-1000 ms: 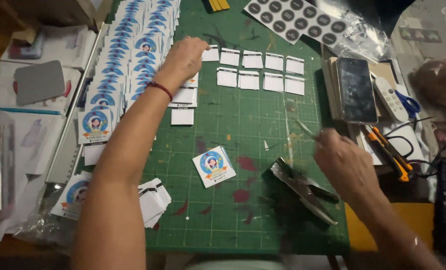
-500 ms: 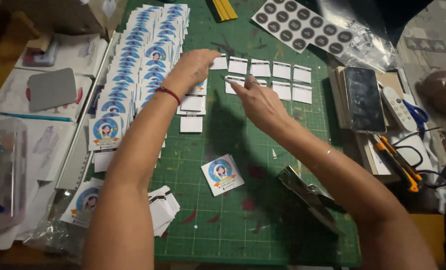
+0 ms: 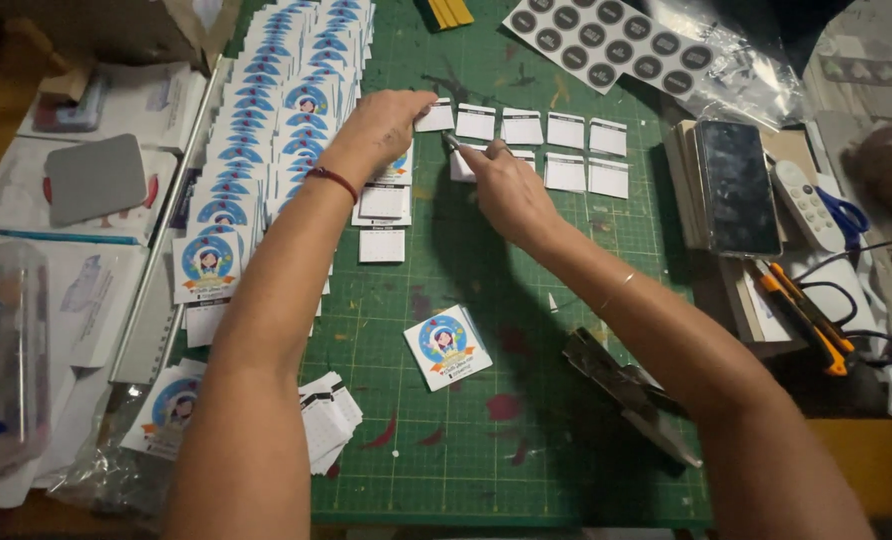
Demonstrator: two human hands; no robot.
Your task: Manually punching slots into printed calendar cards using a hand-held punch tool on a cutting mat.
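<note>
Bright overhead light, sharp centre; forearm shadows on the green cutting mat (image 3: 526, 440) (corners dim, slightly warped).
</note>
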